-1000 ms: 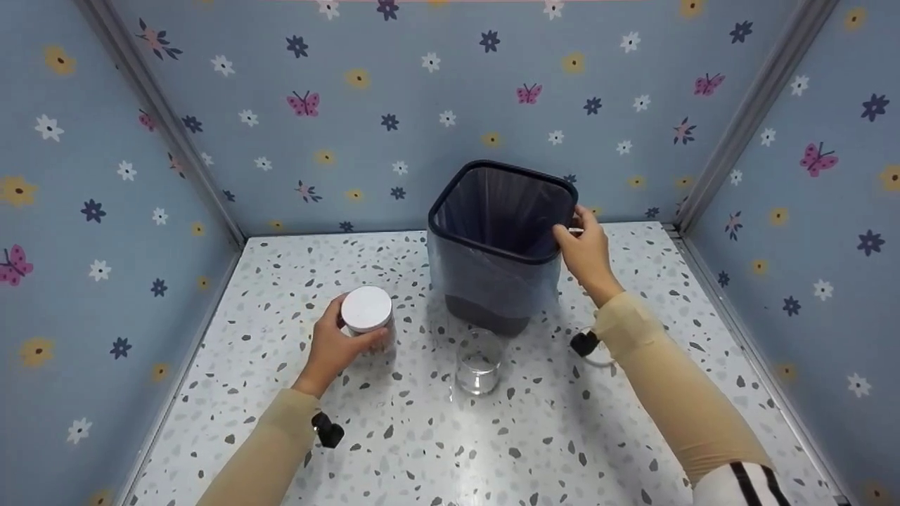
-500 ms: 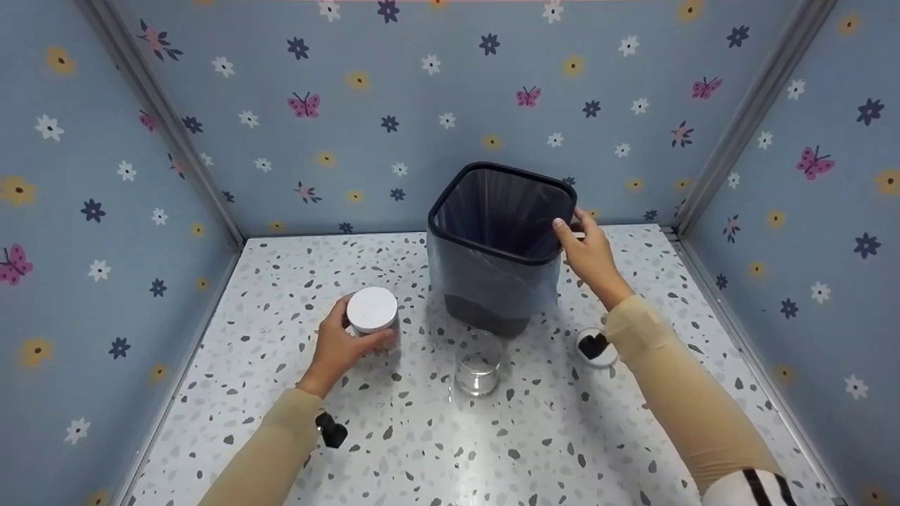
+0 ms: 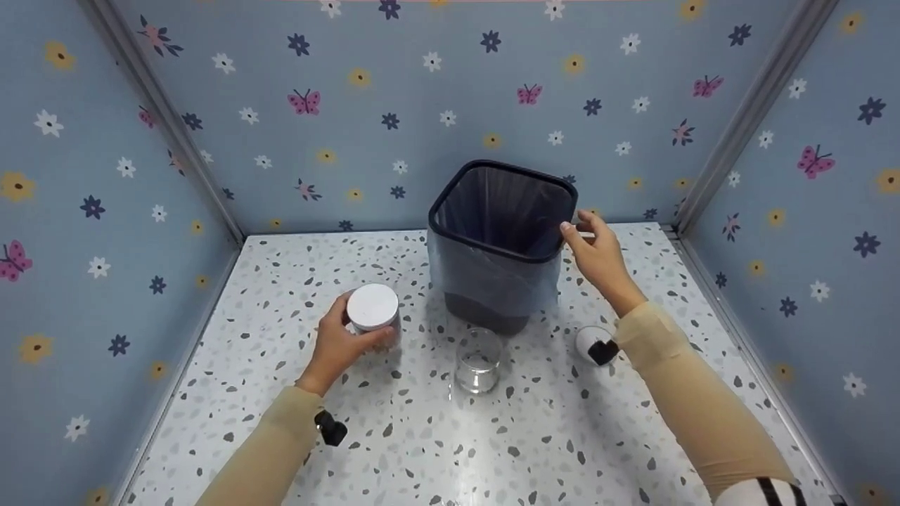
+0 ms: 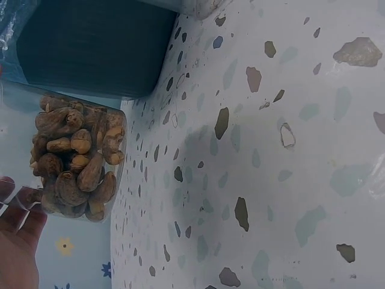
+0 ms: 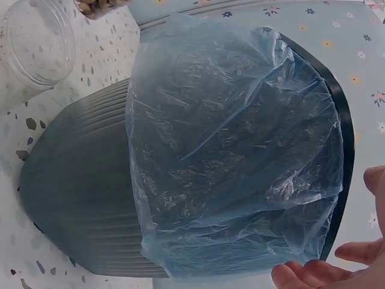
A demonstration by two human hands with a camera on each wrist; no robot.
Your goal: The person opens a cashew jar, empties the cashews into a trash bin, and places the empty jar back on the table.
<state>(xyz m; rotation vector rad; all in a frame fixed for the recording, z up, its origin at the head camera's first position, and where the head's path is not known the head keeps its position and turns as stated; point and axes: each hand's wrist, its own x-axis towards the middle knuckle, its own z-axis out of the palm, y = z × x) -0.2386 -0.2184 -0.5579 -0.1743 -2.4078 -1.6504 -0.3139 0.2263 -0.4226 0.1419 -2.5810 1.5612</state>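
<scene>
My left hand grips a clear jar with a white lid, left of the bin. Brown nuts show through its wall in the left wrist view; whether its base touches the table I cannot tell. A dark grey waste bin stands toward the back, lined with a translucent bluish bag folded over its black rim. Beside the rim's right side is my right hand, fingers spread and loosely bent, holding nothing. In the right wrist view its fingertips hang near the bag's edge.
A clear uncovered jar stands in front of the bin. On the right lies a white round lid, partly covered by the black wrist camera. Flower-patterned walls enclose the speckled table at back and sides.
My right hand has let go of the bin's rim and drawn slightly right. My left hand, with the nut jar, shifted a little right, then stayed. The lid on the right shows more.
</scene>
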